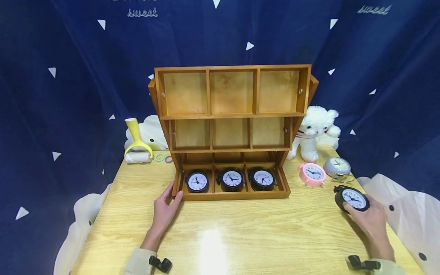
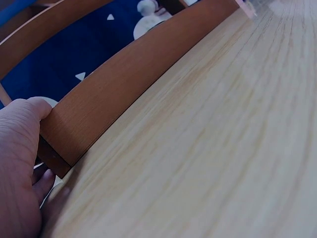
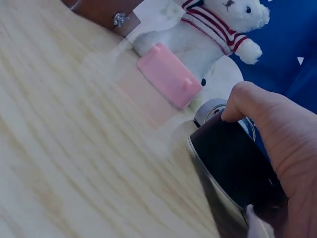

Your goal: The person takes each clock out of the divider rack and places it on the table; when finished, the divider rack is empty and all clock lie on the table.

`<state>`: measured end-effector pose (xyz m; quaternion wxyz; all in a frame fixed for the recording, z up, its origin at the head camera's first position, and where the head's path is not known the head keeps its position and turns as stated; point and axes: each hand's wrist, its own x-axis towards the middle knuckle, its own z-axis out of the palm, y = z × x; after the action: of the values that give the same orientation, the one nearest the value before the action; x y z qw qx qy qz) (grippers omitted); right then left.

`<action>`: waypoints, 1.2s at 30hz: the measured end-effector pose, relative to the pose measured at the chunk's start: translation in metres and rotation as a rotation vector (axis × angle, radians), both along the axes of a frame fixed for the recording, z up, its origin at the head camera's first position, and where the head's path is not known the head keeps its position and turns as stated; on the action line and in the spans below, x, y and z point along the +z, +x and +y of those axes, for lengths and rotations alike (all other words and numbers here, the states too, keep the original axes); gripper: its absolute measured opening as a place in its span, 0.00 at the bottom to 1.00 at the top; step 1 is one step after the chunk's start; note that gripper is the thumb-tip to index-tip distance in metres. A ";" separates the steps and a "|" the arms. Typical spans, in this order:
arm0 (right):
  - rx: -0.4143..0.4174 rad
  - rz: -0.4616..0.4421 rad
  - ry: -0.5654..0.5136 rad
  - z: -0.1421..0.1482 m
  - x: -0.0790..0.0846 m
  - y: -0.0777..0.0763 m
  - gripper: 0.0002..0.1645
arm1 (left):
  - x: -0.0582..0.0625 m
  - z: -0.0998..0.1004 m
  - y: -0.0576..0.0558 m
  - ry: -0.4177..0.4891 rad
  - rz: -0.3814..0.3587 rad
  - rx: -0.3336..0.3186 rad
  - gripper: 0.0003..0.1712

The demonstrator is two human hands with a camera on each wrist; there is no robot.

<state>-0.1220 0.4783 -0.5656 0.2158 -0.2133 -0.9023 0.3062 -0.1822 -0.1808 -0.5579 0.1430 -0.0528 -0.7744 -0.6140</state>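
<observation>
A three-tier wooden organizer box stands open on the table, its two upper trays raised and bare. Three black alarm clocks sit in its bottom tray: a left one, a middle one and a right one. My left hand holds the front left corner of that tray, thumb on the front and fingers round the side. At the table's right, my right hand grips another black alarm clock, thumb on its near side. Its white face points up in the head view.
Beyond my right hand are a pink alarm clock and a grey alarm clock. A white plush bear stands behind them. At the back left lie a yellow-handled lint roller, a green ring and a purple ring.
</observation>
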 end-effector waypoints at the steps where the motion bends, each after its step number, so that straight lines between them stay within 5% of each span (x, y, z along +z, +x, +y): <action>1: 0.008 0.006 -0.004 -0.001 0.001 0.000 0.50 | 0.000 0.000 0.000 0.001 0.001 -0.003 0.33; 7: 0.040 0.200 -0.006 -0.025 0.015 0.002 0.51 | 0.001 0.000 -0.001 0.004 0.021 -0.017 0.33; 14: 0.218 0.423 0.058 -0.063 0.033 -0.012 0.49 | 0.000 0.000 -0.001 -0.005 0.028 -0.008 0.33; 26: 0.451 0.363 -0.052 -0.116 0.036 -0.033 0.53 | -0.002 0.000 -0.001 -0.014 0.020 0.008 0.32; 36: 0.639 0.246 -0.175 -0.147 0.018 -0.057 0.60 | 0.000 0.000 0.000 0.001 0.003 0.005 0.33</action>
<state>-0.1786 0.3310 -0.5479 0.1969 0.1006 -0.8611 0.4578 -0.1826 -0.1804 -0.5583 0.1456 -0.0515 -0.7741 -0.6140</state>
